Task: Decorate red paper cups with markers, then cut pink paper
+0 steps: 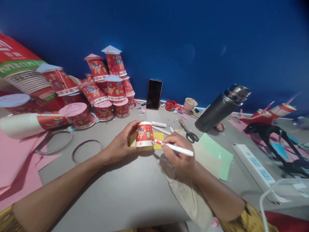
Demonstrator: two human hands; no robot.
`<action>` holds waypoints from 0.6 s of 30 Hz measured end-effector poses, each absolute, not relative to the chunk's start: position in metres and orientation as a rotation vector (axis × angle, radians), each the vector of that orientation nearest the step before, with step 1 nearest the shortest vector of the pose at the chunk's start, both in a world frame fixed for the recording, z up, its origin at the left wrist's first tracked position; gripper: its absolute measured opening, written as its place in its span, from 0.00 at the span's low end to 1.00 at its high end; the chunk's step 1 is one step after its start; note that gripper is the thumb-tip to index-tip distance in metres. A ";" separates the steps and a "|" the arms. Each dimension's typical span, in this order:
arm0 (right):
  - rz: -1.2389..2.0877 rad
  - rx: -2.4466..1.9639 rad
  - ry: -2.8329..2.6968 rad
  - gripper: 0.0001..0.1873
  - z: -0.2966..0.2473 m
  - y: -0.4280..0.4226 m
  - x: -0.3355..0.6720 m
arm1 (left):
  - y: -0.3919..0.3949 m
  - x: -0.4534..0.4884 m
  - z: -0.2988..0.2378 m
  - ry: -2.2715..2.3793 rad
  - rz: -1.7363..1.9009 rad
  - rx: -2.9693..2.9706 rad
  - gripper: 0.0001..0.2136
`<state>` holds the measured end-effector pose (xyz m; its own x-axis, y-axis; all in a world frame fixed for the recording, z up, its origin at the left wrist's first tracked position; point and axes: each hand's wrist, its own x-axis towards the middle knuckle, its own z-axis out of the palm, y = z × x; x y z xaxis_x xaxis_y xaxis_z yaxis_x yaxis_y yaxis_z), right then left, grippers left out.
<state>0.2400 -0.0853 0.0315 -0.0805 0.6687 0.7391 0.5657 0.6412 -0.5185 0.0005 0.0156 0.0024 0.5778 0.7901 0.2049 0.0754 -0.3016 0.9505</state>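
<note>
Between the thumb and fingers of my left hand (123, 141) is a red printed paper cup (145, 133), turned upside down with its white rim low. One pink mark shows on that rim. My right hand (177, 151) grips a white marker (180, 149) with a red tip end, which points left at the cup's rim; whether it touches cannot be made out. Under the cup lies a yellow sheet (158, 141). Just behind are a white marker cap or pen (158, 124) and black-handled scissors (191, 137). A beige cloth (185, 193) lies beneath my right wrist.
Stacked decorated cups (106, 87) with paper cone tops stand at the back left. A phone (154, 94) leans against the blue wall. To the right are a dark flask (219, 108), green paper (214, 154) and a power strip (256, 169). Tape rings (87, 151) lie left.
</note>
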 end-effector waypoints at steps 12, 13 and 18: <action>0.124 -0.931 -1.797 0.05 0.034 -0.086 0.237 | 0.013 0.002 0.004 0.694 0.824 1.743 0.41; 0.125 -0.926 -1.801 0.05 0.033 -0.086 0.237 | 0.013 0.002 0.005 0.690 0.821 1.747 0.40; 0.110 -0.952 -1.811 0.05 0.033 -0.086 0.237 | 0.011 0.005 0.009 0.682 0.825 1.745 0.40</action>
<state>0.2370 -0.0860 0.0330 -0.1450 0.6471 0.7485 0.5519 0.6808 -0.4816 0.0045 0.0107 0.0095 0.6011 0.7724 0.2051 0.0556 -0.2965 0.9534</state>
